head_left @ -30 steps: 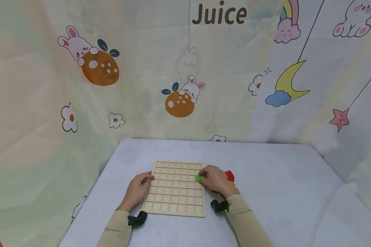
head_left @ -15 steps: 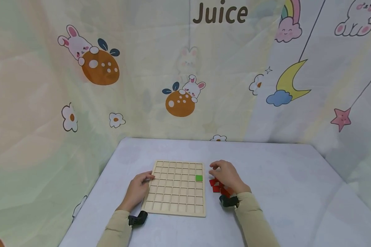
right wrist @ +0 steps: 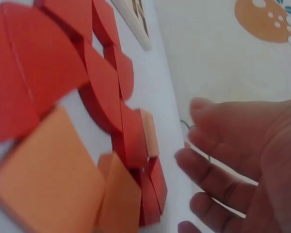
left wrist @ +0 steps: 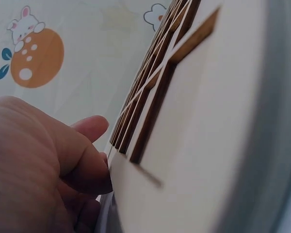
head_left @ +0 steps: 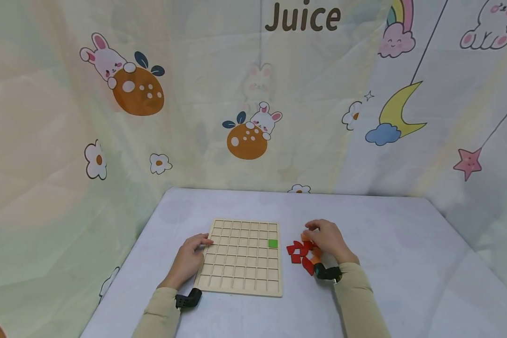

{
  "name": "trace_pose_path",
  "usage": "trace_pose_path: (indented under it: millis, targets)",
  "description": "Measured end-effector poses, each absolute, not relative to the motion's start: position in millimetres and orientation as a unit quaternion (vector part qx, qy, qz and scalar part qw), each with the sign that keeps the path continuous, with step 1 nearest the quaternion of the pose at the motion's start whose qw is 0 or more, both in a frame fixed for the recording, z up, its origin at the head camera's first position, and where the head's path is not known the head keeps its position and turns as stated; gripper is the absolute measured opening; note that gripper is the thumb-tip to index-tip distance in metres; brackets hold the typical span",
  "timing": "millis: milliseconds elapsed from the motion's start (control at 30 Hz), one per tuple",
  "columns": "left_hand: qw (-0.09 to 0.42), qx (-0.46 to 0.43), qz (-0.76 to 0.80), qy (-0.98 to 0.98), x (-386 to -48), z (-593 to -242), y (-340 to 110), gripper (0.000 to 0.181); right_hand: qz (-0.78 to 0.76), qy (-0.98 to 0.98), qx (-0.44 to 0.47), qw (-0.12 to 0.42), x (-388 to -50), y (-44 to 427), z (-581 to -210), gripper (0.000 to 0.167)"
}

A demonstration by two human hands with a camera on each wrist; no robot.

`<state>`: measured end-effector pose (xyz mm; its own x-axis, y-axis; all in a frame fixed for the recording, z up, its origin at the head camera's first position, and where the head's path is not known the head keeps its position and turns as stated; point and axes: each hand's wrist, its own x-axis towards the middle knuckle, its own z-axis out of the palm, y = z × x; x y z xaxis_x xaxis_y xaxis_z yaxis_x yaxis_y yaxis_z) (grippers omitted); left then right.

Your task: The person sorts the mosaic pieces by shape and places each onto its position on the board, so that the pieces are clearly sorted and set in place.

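A square wooden board [head_left: 241,263] with a raised grid lies on the table, and a green tile [head_left: 272,243] sits in one cell of its rightmost column. The left hand [head_left: 187,262] is at the board's left edge, its thumb and fingers gripping that edge; the left wrist view shows the hand [left wrist: 39,165] against the rim [left wrist: 184,194]. The right hand [head_left: 329,240] is beside the loose red and orange pieces, fingers loosely bent and apart. In the right wrist view no piece is in the right hand [right wrist: 252,160]; red pieces [right wrist: 43,63] and orange pieces [right wrist: 53,174] lie beside it.
The white table [head_left: 388,263] extends on both sides of the board. Behind it hangs a patterned cloth [head_left: 194,94]. A black wrist device [head_left: 188,299] is on the left wrist, another [head_left: 327,272] on the right.
The right hand has let go of the green tile, leaving it in the board, and moved right to the loose pieces. The left hand has stayed at the board's edge.
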<state>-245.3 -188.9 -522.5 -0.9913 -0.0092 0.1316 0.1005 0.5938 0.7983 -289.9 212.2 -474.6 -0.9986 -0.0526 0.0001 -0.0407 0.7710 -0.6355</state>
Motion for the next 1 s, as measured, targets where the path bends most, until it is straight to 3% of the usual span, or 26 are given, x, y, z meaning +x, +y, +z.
trace_pose_path:
  millis: [533,1000]
  targets:
    - [0.048,-0.044,-0.447,-0.892,-245,-523,-191,0.052,-0.314,0.948,-0.015,0.054,-293,221,-477,0.026]
    - [0.055,-0.054,-0.434,-0.898,-245,-523,-190,0.052,-0.294,0.956,-0.017,0.022,-293,217,-486,0.025]
